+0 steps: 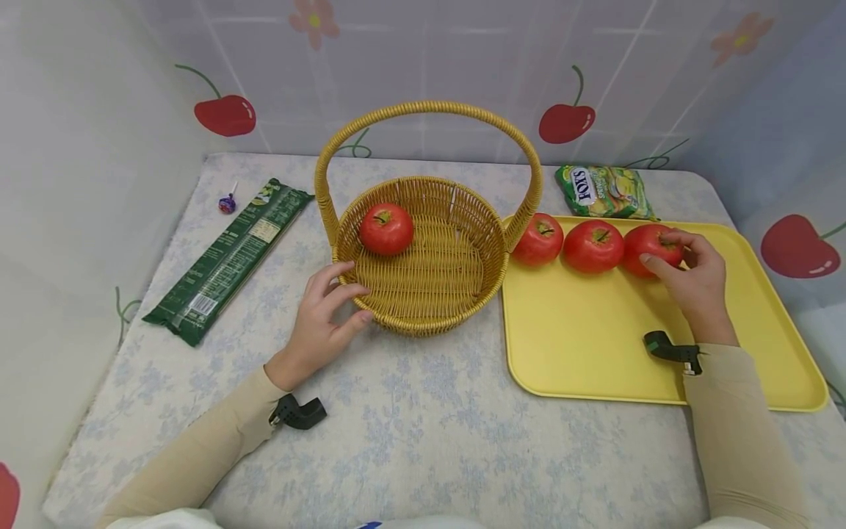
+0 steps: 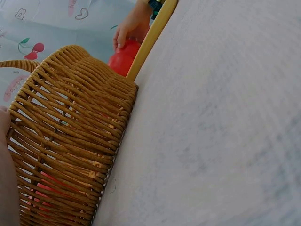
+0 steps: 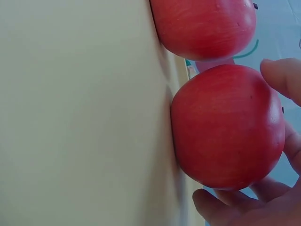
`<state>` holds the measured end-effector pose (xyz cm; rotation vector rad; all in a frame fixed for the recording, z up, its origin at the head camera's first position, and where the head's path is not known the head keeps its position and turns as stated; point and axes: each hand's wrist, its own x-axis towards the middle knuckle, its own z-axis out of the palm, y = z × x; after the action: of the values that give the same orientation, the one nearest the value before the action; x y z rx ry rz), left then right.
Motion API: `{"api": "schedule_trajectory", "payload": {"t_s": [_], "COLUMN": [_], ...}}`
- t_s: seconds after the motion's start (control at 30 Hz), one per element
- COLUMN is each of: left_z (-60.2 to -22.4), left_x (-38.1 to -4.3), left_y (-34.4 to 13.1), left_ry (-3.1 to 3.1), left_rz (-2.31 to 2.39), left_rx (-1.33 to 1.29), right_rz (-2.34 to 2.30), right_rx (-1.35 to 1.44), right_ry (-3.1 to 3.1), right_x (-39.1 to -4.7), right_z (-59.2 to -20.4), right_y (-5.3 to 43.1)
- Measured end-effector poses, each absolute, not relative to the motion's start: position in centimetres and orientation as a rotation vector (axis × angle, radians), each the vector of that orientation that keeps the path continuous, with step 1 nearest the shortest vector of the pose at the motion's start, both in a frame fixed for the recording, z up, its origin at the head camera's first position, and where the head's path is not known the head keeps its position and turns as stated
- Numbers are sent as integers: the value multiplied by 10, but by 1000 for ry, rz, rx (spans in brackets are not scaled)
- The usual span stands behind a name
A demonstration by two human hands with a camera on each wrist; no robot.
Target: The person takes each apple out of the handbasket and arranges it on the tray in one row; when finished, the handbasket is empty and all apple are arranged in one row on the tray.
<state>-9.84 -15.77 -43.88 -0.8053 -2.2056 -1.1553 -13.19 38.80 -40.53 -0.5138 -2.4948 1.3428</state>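
Note:
In the head view my right hand [image 1: 700, 275] grips a red apple [image 1: 642, 253], the rightmost of three in a row on the yellow tray [image 1: 595, 353]. The right wrist view shows the thumb over one side of this apple [image 3: 228, 127] and the fingers along another. Beside it sit a middle apple [image 1: 593, 247] and a left apple [image 1: 538, 242]. My left hand [image 1: 324, 323] rests its loosely extended fingers at the near left rim of the woven basket [image 1: 423, 323]. One apple [image 1: 386, 229] lies inside the basket, towards its back left.
The basket's tall handle [image 1: 429, 108] arches over its opening. Behind the tray lies a green FOX'S candy bag [image 1: 608, 192]. To the left are a long dark green packet [image 1: 231, 261] and a small lollipop [image 1: 228, 202]. A patterned cloth [image 1: 429, 426] covers the table, with curtains behind.

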Motion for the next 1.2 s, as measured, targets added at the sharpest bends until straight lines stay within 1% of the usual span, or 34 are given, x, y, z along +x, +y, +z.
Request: {"api": "schedule_trajectory", "payload": {"t_s": [0.87, 1.2], "left_z": [-438, -438], "left_x": [-98, -98], "left_y": [-158, -158], "left_ry": [-2216, -2216], "left_rz": [-1153, -1162], "left_rx": [-804, -817], "right_rz": [1355, 1300], "right_rx": [-658, -568], "right_ry": [-2467, -2454], "right_x": [-133, -132], "right_z": [-401, -396], "right_y": [384, 379]}}
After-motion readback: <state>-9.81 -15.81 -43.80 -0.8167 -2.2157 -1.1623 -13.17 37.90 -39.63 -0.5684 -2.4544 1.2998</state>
